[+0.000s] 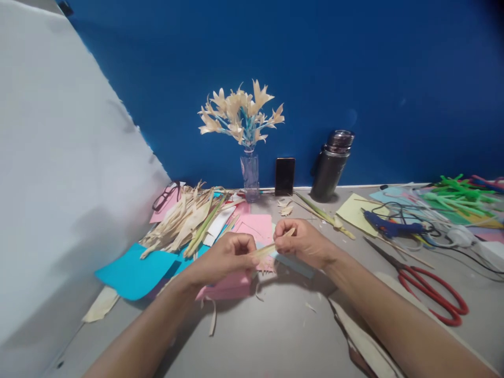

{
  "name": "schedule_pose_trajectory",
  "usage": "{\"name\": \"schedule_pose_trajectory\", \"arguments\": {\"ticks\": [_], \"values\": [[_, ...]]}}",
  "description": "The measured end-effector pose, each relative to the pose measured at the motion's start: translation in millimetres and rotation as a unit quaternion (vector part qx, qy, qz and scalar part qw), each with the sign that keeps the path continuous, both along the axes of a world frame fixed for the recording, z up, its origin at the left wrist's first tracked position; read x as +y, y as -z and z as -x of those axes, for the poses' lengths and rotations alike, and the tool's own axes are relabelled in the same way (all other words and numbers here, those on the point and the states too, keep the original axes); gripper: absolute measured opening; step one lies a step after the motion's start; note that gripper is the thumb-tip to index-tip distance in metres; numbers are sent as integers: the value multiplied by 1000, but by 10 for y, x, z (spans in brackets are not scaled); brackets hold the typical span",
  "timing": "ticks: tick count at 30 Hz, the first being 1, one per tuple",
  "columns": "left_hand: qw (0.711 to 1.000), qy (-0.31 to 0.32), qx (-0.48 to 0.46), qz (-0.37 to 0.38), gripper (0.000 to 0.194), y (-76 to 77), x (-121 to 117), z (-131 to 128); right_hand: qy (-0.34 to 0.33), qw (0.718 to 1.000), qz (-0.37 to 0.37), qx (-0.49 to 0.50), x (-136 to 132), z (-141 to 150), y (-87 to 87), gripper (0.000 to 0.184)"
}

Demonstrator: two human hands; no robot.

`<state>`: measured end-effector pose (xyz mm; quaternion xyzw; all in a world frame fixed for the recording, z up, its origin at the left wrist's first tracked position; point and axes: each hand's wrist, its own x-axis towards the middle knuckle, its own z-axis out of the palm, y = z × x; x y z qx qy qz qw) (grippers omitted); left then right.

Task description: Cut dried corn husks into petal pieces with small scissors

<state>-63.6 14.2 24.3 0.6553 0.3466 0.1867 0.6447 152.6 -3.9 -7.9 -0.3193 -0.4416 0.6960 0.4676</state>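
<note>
A pale strip of dried corn husk (263,252) stretches between my two hands, above the pink paper (258,228). My left hand (230,257) pinches its left end between thumb and fingers. Near the other end, my right hand (302,242) has its fingers closed on the same strip, and a short tip sticks out past them. Behind my left hand lies a pile of dried husks (181,218) with a few greenish stalks. Farther back, a clear bottle (250,176) holds a bunch of husk flowers (240,113) on blue stems.
Red-handled scissors (429,291) and a blue glue gun (391,226) with tangled cords lie at right. A dark flask (333,165) and a phone (284,176) stand against the blue wall. Blue paper (136,270) is at left; green pipe cleaners (460,197) are far right.
</note>
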Motion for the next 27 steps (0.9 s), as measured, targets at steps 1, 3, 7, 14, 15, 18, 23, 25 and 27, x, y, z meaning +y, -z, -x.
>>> {"name": "schedule_pose_trajectory", "arguments": {"ticks": [1,3,7,14,15,18,23,25,27], "values": [[1000,12,-13,5,33,-3,12,9,-16,1000,9,2,14,-32,-5,32],[999,34,-33,14,33,-3,38,36,-55,998,22,11,47,-119,-23,33],[999,40,-32,8,30,32,94,110,-72,995,5,62,132,-366,-74,31],[1000,-18,-18,10,35,168,97,149,-50,998,-33,16,125,-357,-67,68],[1000,-22,-3,5,34,169,87,140,-53,998,-37,-6,91,-287,-65,68],[999,-33,38,-11,29,137,48,97,-18,996,-46,-68,-1,-96,-81,48],[996,-63,9,-59,17,96,-58,-72,73,987,-54,-130,-40,31,-79,30],[996,-72,-19,-59,18,116,-101,-158,71,986,-53,-140,-46,51,-57,31],[995,-84,-44,-39,20,153,-129,-214,50,988,-51,-135,-57,65,-40,34]]}}
